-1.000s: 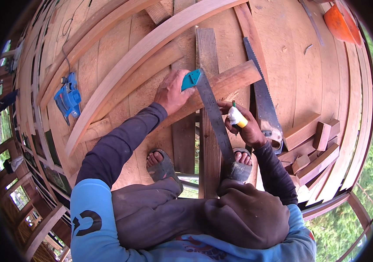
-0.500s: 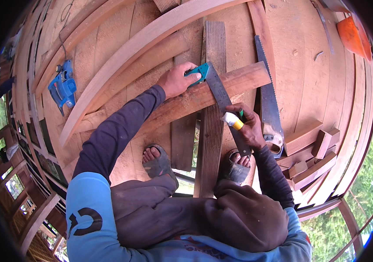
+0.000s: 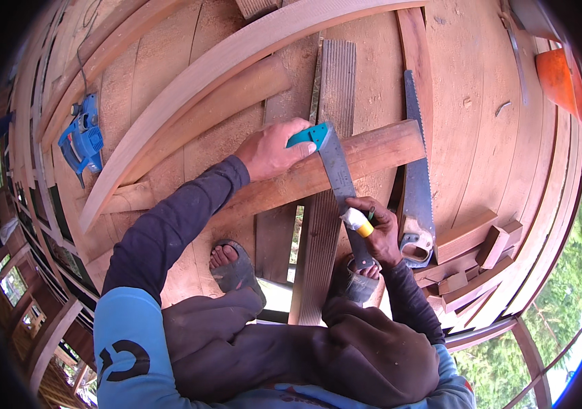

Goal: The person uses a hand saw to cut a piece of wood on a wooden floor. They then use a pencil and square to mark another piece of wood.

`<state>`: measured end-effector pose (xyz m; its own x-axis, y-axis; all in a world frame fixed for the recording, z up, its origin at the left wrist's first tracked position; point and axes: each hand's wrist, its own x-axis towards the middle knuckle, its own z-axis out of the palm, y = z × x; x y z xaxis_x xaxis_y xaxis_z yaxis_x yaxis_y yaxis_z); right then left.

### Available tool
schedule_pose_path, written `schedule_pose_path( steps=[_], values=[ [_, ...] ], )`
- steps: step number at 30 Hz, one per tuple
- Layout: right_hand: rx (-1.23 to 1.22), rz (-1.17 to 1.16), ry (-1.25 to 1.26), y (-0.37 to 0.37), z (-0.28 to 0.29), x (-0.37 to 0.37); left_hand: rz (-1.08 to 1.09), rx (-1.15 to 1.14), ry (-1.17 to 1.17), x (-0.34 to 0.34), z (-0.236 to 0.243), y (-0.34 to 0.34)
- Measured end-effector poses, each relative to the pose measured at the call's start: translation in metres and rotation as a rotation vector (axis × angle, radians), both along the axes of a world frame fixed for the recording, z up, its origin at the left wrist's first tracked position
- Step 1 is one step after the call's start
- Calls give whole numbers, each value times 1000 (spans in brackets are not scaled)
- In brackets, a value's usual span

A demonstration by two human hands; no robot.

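Note:
My left hand [image 3: 274, 146] is closed round the teal handle of a try square [image 3: 337, 170]. The square's metal blade lies slantwise across a reddish-brown wooden beam [image 3: 389, 145] and reaches past its near edge toward my right foot. My right hand [image 3: 383, 235] is at the blade's near half, fingers curled beside its edge. One digit of it is wrapped in white with a yellow band [image 3: 363, 230]. A slim green object, perhaps a pencil, shows in part between the fingers of that hand; the rest is hidden.
A hand saw [image 3: 419, 191] lies right of the beam's end. A grooved board [image 3: 337, 75] runs beneath the beam. Beyond them arches a long curved timber [image 3: 175, 102]. A blue power planer [image 3: 85, 136] stands far left, cut wood blocks [image 3: 466, 235] lie right, an orange plastic thing [image 3: 558, 78] far right.
The whole view has shifted slightly, so the beam and square appear lower. Both hands keep nearly the same places on and beside the square.

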<state>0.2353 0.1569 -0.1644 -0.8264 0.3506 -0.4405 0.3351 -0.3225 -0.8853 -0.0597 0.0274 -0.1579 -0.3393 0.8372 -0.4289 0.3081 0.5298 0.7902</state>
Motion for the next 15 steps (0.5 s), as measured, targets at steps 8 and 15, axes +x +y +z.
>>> schedule_pose_path(
  steps=[8, 15],
  values=[
    [36, 15, -15, -1, 6, -2, 28, 45, -40, 0, 4, -5],
    [297, 80, 27, -2, 5, -6, 94, -21, -193, -7, 3, -12]
  ],
)
